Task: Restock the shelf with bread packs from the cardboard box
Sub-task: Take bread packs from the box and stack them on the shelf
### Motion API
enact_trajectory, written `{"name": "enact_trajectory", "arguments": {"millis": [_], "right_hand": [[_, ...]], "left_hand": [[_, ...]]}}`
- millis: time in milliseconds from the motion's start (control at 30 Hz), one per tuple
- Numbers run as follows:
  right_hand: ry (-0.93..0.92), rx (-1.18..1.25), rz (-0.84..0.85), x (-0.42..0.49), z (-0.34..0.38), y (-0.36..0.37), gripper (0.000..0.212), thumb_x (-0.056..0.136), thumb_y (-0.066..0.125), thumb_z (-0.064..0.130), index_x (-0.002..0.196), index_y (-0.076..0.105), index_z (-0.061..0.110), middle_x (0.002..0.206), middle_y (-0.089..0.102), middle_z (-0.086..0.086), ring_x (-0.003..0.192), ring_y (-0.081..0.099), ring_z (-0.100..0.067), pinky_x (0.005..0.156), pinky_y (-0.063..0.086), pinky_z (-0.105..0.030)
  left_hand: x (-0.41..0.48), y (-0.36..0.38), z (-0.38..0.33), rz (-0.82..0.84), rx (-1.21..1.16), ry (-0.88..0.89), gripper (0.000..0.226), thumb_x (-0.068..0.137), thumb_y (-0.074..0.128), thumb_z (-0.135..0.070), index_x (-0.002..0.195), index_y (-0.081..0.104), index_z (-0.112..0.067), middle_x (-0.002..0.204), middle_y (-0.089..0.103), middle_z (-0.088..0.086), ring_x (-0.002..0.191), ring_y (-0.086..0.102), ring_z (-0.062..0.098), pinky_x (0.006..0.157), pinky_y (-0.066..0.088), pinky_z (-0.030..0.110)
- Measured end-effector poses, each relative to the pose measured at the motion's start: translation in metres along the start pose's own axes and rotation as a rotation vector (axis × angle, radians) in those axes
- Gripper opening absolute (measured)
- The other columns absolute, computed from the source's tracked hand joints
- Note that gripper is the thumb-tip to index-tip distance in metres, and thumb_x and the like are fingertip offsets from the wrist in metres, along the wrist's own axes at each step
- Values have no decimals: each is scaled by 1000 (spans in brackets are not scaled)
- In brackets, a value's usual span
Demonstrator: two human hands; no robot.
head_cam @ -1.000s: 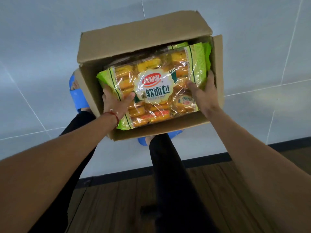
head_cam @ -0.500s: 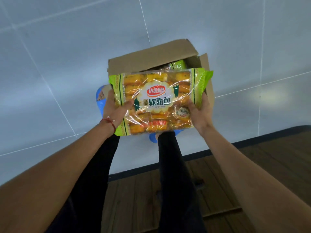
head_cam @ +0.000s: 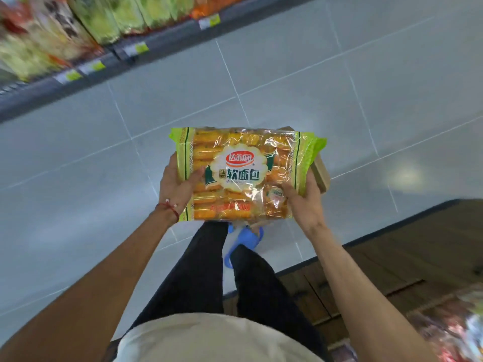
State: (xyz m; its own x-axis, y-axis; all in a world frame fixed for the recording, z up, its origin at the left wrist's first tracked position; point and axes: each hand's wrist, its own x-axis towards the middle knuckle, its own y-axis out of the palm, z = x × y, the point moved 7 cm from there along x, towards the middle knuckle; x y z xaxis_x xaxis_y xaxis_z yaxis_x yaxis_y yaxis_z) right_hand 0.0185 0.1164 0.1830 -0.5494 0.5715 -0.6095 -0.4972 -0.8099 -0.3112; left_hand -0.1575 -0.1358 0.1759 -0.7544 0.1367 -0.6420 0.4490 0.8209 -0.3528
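Observation:
A clear bread pack with green ends and a red-and-white label is held flat in front of me, high above the floor. My left hand grips its left edge, thumb on top. My right hand grips its lower right corner. Only one brown corner of the cardboard box shows, on the floor under the pack's right side; the rest is hidden. The shelf runs along the upper left, filled with blurred green and orange packs.
Grey floor tiles lie between me and the shelf. A wooden unit stands at the lower right, with blurred packaged goods at its corner. My legs and a blue slipper are below the pack.
Both hands have lifted the bread pack out of the box and well above it. The view has risen, so the shelf now appears at the upper left and the box is almost hidden.

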Motion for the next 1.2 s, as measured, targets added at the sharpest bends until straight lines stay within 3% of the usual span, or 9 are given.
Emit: {"name": "enact_trajectory", "arguments": {"millis": [133,400,500,600,700,833,933,1067,1200], "right_hand": [[-135,-16,-33,-42,38,5,58,92,71,36,145,49,39,138,63,14,130,59,-13,110,49,-53],[-250,127,-3,-105,125,-2,78,89,78,32,153,35,43,154,50,12,144,46,-18,116,42,-56],[-325,174,26,-122,168,-3,88,83,80,43,153,27,49,156,46,12,142,48,-19,114,46,-51],[-467,203,0,-131,218,-6,86,89,80,21,159,31,32,147,39,19,139,39,-6,116,42,-30],[-540,192,-4,-137,264,-3,88,90,80,19,161,28,27,147,36,19,137,29,0,123,25,-31],[-606,170,-79,-134,321,9,76,85,84,23,148,43,38,150,50,12,140,46,-9,123,35,-44],[-645,171,-93,-122,363,25,90,81,85,33,156,35,34,156,47,8,146,43,-17,121,36,-52],[-687,203,-158,-107,420,44,101,86,83,28,164,19,22,170,24,5,155,20,-12,129,18,-40],[-708,175,-249,-92,474,59,100,87,83,27,164,19,17,169,23,2,155,19,-13,125,13,-29]], "left_hand": [[-47,-36,-38,-62,-45,114,48,89,67,-38,133,49,-33,117,66,-12,104,65,13,94,54,46],[-136,-100,-108,-161,-108,360,68,77,82,-18,135,48,-21,115,69,-1,101,68,15,87,57,36],[-155,-121,-138,-216,-106,431,71,73,85,-19,134,48,-21,115,69,-1,102,67,15,90,56,37],[-165,-147,-169,-260,-117,494,83,70,87,-24,140,44,-24,127,63,-4,117,61,18,101,49,43],[-166,-173,-201,-305,-123,534,94,69,87,-29,148,35,-24,141,54,-2,130,50,20,110,41,44],[-153,-207,-252,-313,-123,624,99,64,87,-43,147,36,-23,143,50,-2,134,46,20,111,39,47],[-136,-234,-293,-312,-114,682,96,64,86,-45,145,38,-25,141,52,-5,132,47,17,111,39,44],[-104,-270,-348,-272,-109,776,89,71,85,-39,144,37,-27,141,50,-11,131,46,11,112,37,40],[-82,-301,-407,-245,-92,877,87,74,84,-32,146,36,-23,139,44,-17,128,40,1,107,32,25]]}}
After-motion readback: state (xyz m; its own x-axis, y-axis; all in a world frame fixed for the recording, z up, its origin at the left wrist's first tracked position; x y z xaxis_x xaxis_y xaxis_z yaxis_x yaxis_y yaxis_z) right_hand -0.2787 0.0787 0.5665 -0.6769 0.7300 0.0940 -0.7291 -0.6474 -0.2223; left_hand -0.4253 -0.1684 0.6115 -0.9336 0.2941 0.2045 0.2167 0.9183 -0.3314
